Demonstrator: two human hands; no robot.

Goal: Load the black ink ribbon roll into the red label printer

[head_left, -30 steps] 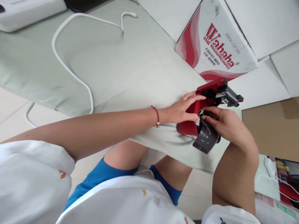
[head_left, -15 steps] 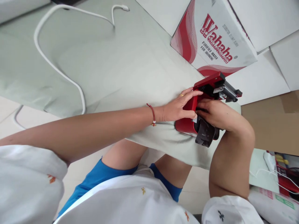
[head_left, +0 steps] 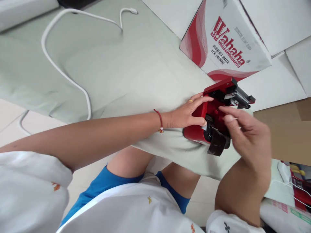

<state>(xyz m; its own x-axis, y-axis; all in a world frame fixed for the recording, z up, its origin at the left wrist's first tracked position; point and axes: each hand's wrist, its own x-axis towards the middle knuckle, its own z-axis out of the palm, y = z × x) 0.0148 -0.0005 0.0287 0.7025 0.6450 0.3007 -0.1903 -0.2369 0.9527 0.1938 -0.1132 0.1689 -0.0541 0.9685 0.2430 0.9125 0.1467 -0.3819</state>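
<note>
A red tape dispenser [head_left: 194, 135] stands at the near right corner of the table with the pale green cloth [head_left: 126, 74]. A dark roll [head_left: 218, 145] sits at its near end and a black cutter part [head_left: 239, 98] at its far end. My left hand [head_left: 186, 114] grips the red body, fingers laid over the top and thumb on the side. My right hand [head_left: 247, 136] hovers just right of the dispenser above the roll. Its thumb and forefinger are pinched together near the middle of the dispenser; what they hold is too thin to make out.
A red-and-white "Wahaha" carton [head_left: 225, 42] stands right behind the dispenser, with white boxes [head_left: 272, 84] beside it. A white cable [head_left: 60, 72] loops over the left of the cloth. Brown cardboard [head_left: 286, 139] lies at the right. My knees are under the table edge.
My right hand has come off the roll and risen to the right, fingers now pinched. The roll sits further into the dispenser than one second ago. My left hand has stayed on the red body.
</note>
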